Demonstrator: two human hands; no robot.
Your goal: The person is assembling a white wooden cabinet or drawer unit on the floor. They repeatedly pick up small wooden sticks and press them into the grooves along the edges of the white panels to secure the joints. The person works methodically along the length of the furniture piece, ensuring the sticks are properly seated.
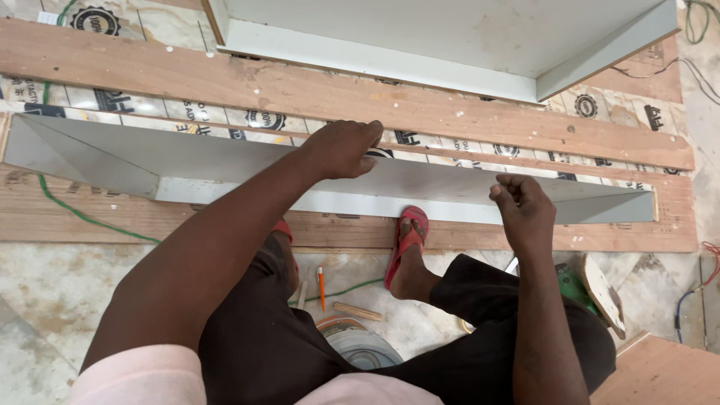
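Observation:
A long grey L-shaped panel (187,161) lies across wooden boards on the floor in front of me. My left hand (343,148) rests on its upper edge near the middle, fingers curled over the rim. Further right, my right hand (523,206) is closed in a fist just above the panel's white front edge (345,204), with nothing visible inside it. My foot in a red sandal (407,244) presses against that front edge between the two hands.
A larger grey board assembly (450,45) lies beyond a long wooden plank (225,79). An orange pencil (320,285), a wooden dowel (357,310), a tape roll (356,341), a green power tool (581,289) and cables (67,206) lie on the floor around my legs.

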